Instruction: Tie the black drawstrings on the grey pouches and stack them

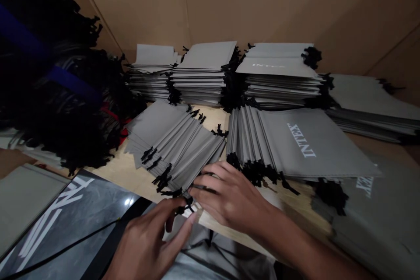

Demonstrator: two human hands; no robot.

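Left hand (154,232) and right hand (226,194) curl, grip unclear from here, at fanned, unstacked flat grey pouches (183,142); grey stacks (199,81) stand behind.

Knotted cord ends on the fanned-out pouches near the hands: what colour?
Black; the cord ends show in the head view, the only one here.

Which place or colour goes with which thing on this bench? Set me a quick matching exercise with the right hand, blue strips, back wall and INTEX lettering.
Things:
1. Right hand
2. Blue strips
3. Back wall
4. INTEX lettering

Places and colours:
A. Brown, behind the pouch stacks
B. White
C. At the near end of the fanned gray pouches
D. On the black heap at far left

Pairs: 1-C, 2-D, 3-A, 4-B
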